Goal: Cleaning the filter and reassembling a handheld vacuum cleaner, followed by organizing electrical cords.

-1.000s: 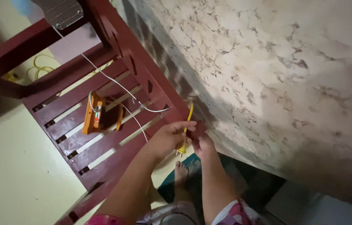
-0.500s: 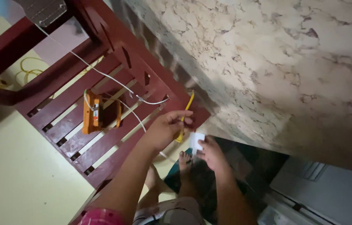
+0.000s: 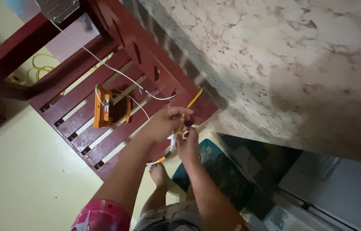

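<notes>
My left hand (image 3: pixel 163 123) pinches the end of a yellow cable (image 3: pixel 194 99) that runs up along the edge of a dark red slatted wooden bench (image 3: pixel 82 109). Just below it, my right hand (image 3: pixel 187 145) holds a small white plug piece (image 3: pixel 183 134) against that cable end. From between the two hands a white cord with an orange tip (image 3: pixel 160 161) hangs down. An orange box-shaped device (image 3: pixel 105 112) lies on the bench slats, with a thin white wire (image 3: pixel 103 65) running from it up to a grey metal part (image 3: pixel 58 8).
A marbled stone slab (image 3: pixel 274 64) fills the upper right. A teal mat (image 3: pixel 219 171) lies on the pale yellow floor (image 3: pixel 22 179), and my bare foot (image 3: pixel 159 174) stands beside it. A coil of yellow cable (image 3: pixel 39 68) lies under the bench. A grey-white box (image 3: pixel 338 188) sits lower right.
My right hand dropped away, took up a small white piece, and has come back up against the yellow cable end in my left hand. The view shifted slightly.
</notes>
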